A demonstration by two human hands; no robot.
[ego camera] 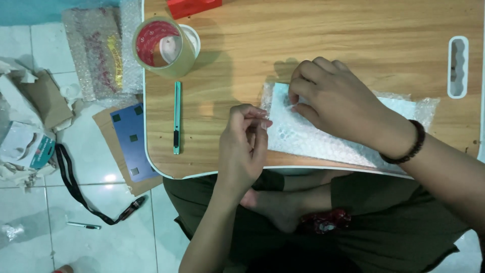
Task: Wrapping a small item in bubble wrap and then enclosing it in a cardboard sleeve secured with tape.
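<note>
A bubble-wrapped parcel (323, 134) is lying flat on the tabletop (323, 45), toward the near edge and right of the middle, its long side running along that edge and tilting a little toward the near right corner. The right hand (338, 103) is pressing down on the parcel's far left part, fingers curled and tips bunched at the wrap's left end; it is gripping nothing that I can make out, only bearing on the wrap. A dark bead bracelet (406, 146) is sitting on that wrist. The left hand (245, 146) is hovering just beside the parcel's left edge, close to the near edge of the tabletop, with the fingers drawn together at the tips as if pinching something thin; whether anything is between them I cannot tell.

Further left, a green box cutter (177, 116) is lying straight, pointing from near to far, well apart from the hands. Beyond it, at the far left corner, a roll of clear tape (164, 45) is standing tilted, and a red block (194, 6) is poking in at the far edge. A slotted handle opening (457, 65) is showing near the right edge.

On the tiled floor left of the table, a blue board (130, 141) is lying on cardboard, with another bubble-wrapped packet (98, 53), torn paper, a black strap (81, 192) and a pen (83, 225) about it.
</note>
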